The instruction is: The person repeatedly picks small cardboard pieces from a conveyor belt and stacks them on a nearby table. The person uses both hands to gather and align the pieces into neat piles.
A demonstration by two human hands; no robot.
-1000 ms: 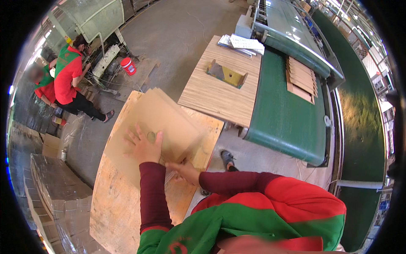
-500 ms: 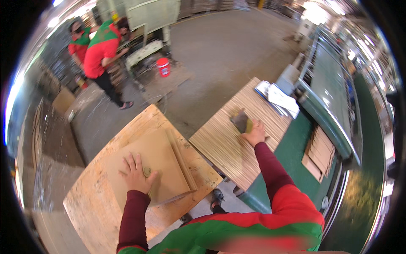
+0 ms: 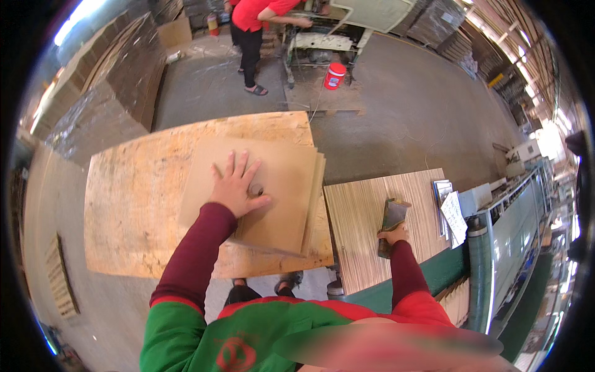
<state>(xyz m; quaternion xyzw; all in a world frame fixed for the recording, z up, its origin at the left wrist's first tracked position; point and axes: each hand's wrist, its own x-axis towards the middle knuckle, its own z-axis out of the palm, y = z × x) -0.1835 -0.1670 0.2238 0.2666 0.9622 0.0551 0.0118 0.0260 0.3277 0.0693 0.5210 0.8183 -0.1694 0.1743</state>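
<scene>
My left hand (image 3: 237, 186) lies flat with fingers spread on a small stack of brown cardboard sheets (image 3: 282, 186). A round dark mark shows on the top sheet beside its thumb. The stack rests on a worn plywood table (image 3: 136, 180). To the right, my right hand (image 3: 396, 234) is closed round a dark, worn block-shaped tool (image 3: 394, 214), whose exact kind I cannot make out. That tool is on or just over a brown striped surface (image 3: 356, 217), like packed cardboard edges; whether it touches I cannot tell.
Papers (image 3: 453, 217) lie at the striped surface's right edge, beside a green conveyor belt (image 3: 443, 273) and a long machine (image 3: 520, 217). Beyond the table, a person in red (image 3: 251, 18) works at a machine near a red bucket (image 3: 334, 75). Wrapped cardboard stacks (image 3: 118, 87) stand at left.
The view has turned rightward, so the table now sits more squarely before me. My left hand stays flat on the cardboard. My right hand keeps the tool, now drawn nearer to me.
</scene>
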